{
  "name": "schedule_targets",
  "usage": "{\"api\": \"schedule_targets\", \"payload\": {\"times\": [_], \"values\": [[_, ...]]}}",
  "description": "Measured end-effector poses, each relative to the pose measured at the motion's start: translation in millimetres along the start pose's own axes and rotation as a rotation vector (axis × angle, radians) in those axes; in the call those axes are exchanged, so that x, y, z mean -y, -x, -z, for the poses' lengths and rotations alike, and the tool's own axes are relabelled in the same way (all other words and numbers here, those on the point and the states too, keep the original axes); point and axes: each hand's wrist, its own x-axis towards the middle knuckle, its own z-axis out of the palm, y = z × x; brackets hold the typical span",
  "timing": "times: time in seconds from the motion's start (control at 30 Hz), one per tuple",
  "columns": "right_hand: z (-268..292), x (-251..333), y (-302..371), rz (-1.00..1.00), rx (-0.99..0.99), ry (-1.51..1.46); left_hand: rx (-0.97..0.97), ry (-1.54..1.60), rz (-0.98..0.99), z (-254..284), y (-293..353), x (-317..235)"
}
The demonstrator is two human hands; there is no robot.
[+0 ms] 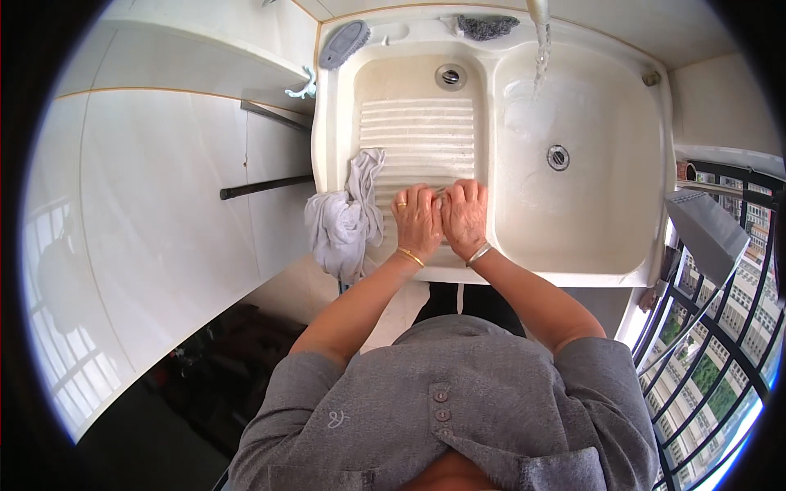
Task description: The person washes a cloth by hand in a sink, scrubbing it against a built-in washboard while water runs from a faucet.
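Observation:
Side by side over the near part of the ridged washboard [417, 135] are my left hand [418, 221] and my right hand [465, 217]. Both have their fingers curled and closed, with the knuckles upward. Whatever they may grip is hidden beneath them. A pale grey, wet-looking cloth [340, 229] lies bunched over the sink's left rim, just left of my left hand, partly on the washboard. Right of my hands, a divider separates the washboard side from the deeper basin [610, 204].
Water runs from the tap [538, 11] into the right basin. A grey scrub brush [345, 44] rests on the back left rim, and a dark scouring pad [488, 27] on the back ledge. A black-tipped bar [266, 187] juts out at left. Window bars [708, 327] stand at right.

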Motion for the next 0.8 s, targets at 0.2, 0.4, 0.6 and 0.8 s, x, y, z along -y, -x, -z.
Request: {"api": "schedule_targets", "payload": {"times": [0.2, 0.4, 0.6, 0.8], "values": [[-18.0, -6.6, -128.2, -0.039, 0.049, 0.226, -0.064, -0.154, 0.081, -18.8, -120.3, 23.2], [-3.0, -3.9, -28.6, -0.055, 0.057, 0.073, 0.013, -0.087, -0.003, -5.4, -27.5, 3.6], [-8.0, -7.8, -84.9, 0.047, 0.084, 0.123, 0.042, -0.106, -0.013, -14.2, -82.8, 17.8], [-12.4, -12.4, -75.4, -0.047, 0.083, 0.18, 0.018, -0.143, 0.049, -16.5, -78.1, 14.4]]}}
